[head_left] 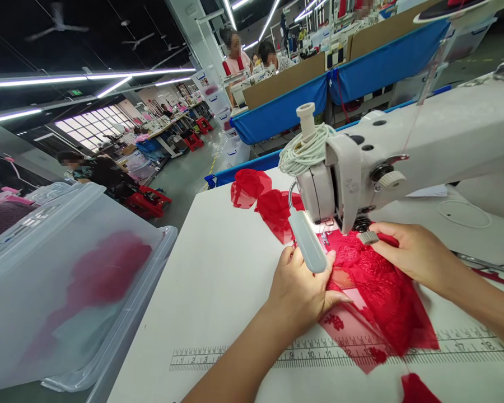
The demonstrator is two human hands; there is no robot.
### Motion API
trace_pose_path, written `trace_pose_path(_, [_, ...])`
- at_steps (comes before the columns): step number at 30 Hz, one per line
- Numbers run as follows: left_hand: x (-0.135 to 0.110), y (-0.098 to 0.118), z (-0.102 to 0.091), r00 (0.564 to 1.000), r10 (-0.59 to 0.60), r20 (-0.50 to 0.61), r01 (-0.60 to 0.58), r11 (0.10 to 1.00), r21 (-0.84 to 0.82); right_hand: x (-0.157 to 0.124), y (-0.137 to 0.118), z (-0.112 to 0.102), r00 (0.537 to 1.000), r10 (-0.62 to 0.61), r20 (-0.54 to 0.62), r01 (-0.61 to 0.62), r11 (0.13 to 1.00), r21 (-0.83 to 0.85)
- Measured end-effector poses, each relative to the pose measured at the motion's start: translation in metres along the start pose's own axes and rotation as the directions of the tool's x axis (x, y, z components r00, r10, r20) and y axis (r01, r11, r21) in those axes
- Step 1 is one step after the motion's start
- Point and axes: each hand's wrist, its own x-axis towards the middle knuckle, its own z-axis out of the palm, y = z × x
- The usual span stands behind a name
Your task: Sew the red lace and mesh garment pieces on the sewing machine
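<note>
Left hand [300,288] lies palm down, thumb [336,300] spread; right hand [422,254] pinches, fingers [388,227] bent.

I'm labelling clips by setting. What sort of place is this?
Probably a garment workshop: a sewing machine stands over red lacy fabric, a ruler scale is marked on the table, and other workstations stand beyond.

Two hands [300,285] [411,254], one foreground sewing machine [437,134], one lamp [307,245], one coiled cord [300,152], one printed ruler [308,352]
</note>
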Motion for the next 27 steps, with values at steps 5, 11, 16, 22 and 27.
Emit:
trace_pose_path(5, [0.000,-0.006,0.000,1.000,0.003,-0.021,-0.003,1.000,-0.008,0.001,-0.004,-0.002,0.997,0.048,0.065,-0.053,0.996,0.078])
trace_pose_path(11, [0.004,-0.011,0.000,0.995,-0.101,-0.026,0.094,0.978,-0.188,0.001,-0.009,-0.005,0.996,0.036,0.086,-0.043,0.995,0.085])
trace_pose_path(16, [0.033,-0.041,0.002,0.887,-0.385,0.255,0.434,0.884,-0.175,0.000,-0.008,-0.004,0.993,0.007,0.117,-0.019,0.995,0.100])
trace_pose_path(22, [0.051,-0.069,0.000,0.832,-0.482,0.275,0.513,0.857,-0.051,-0.004,-0.010,-0.012,0.984,-0.047,0.170,0.037,0.997,0.062])
trace_pose_path(27, [0.013,-0.001,-0.021,0.983,-0.065,0.171,0.093,0.982,-0.163,-0.009,-0.009,-0.007,0.986,-0.135,0.095,0.131,0.990,0.052])
